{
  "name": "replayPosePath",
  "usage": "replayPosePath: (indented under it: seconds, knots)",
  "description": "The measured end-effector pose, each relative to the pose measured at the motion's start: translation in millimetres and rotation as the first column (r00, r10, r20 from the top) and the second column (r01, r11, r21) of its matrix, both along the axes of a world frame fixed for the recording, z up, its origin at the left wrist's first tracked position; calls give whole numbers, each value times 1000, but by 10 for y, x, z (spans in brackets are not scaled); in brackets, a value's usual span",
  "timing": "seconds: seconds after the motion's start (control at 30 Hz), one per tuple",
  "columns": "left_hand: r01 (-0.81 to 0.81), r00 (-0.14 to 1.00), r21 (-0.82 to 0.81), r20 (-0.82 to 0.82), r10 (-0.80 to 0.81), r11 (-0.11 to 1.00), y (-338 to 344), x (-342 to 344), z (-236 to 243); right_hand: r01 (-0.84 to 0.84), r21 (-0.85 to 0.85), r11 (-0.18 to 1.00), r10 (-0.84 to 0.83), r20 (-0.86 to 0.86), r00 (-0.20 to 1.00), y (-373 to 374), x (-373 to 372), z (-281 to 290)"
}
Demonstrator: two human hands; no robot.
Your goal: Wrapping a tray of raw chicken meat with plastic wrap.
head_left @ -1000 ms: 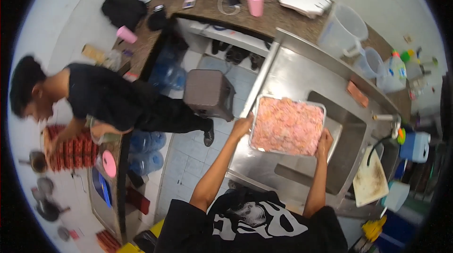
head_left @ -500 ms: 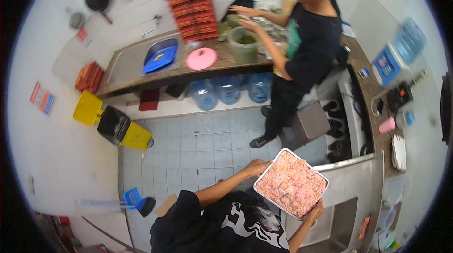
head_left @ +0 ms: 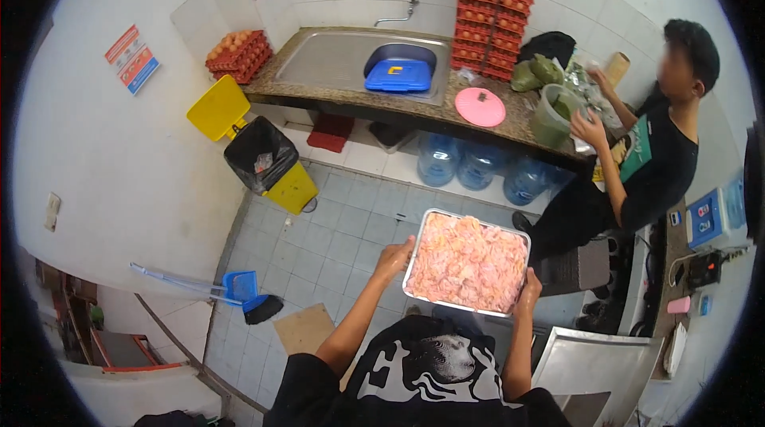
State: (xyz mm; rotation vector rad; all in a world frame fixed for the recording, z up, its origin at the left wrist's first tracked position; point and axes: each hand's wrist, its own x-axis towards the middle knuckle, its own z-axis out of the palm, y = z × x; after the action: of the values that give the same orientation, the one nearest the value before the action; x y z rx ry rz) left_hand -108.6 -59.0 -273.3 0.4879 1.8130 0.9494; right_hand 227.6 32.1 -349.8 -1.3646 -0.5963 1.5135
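Observation:
Between my hands is a shallow metal tray (head_left: 408,287), carried over the tiled floor and heaped with pale pink raw meat (head_left: 468,261) that looks like chicken. My left hand (head_left: 394,260) grips its left side, fingers partly hidden by the rim. On the tray's right side my right hand (head_left: 528,293) holds the lower corner. Both arms reach forward from my black printed shirt.
Ahead runs a stone counter (head_left: 351,100) with a sink, blue tub, pink lid (head_left: 480,107) and stacked egg trays (head_left: 490,25). A co-worker (head_left: 669,148) handles a green bucket (head_left: 551,120). Left are a yellow bin (head_left: 291,188) and a broom (head_left: 263,309); a steel sink (head_left: 590,363) is lower right.
My view has turned left, away from the steel sink. The tray has moved away from that sink and sits straighter in front of me, still in both hands. The co-worker's hands have lowered around the bucket.

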Motion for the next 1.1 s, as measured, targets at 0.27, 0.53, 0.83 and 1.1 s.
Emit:
replayPosePath:
  seconds: [0.27, 0.53, 0.83, 1.1]
  knots:
    - [-325, 946, 62, 40, 323, 944, -87, -1516, 245, -295, 75, 952, 297, -13, 955, 777, -1868, 181]
    - [-453, 891, 46, 14, 453, 890, 185, -2981, 366, -434, 54, 899, 436, -28, 899, 1580, -3813, -27]
    - [-506, 855, 13, -121, 504, 862, 979, -4745, 449, -551, 84, 831, 554, -17, 833, 2528, -5690, 20]
    - [-468, 878, 87, -70, 474, 880, 2017, -6217, 305, -513, 80, 854, 508, 79, 858, 3205, -6946, 76]
